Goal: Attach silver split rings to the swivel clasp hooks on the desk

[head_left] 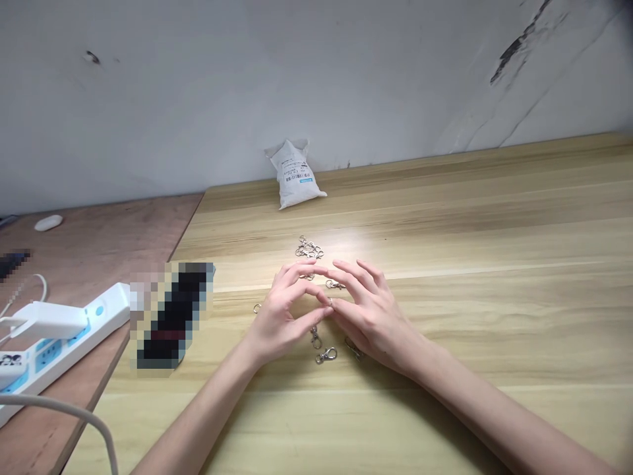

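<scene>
My left hand (291, 307) and my right hand (368, 307) meet above the table, fingertips together. The left thumb and index finger are pinched shut at the right fingertips. A tiny shiny metal bit shows between them, too small to name. Beneath and around the hands lie silver swivel lobster clasps: one clasp (326, 355) in front, another clasp (316, 338) just under the left thumb, and a third clasp (335, 284) behind the right fingers. One clasp (354, 348) is partly hidden by my right hand. Beyond the fingers sits a small pile of clasps (309, 249).
A white plastic packet (297, 178) with a printed label stands at the back near the wall (395, 79). To the left are a blurred-out dark phone-like object (173, 316), a white power strip (64, 343) with plugs, a grey cable (74, 409) and a white oval case (48, 223).
</scene>
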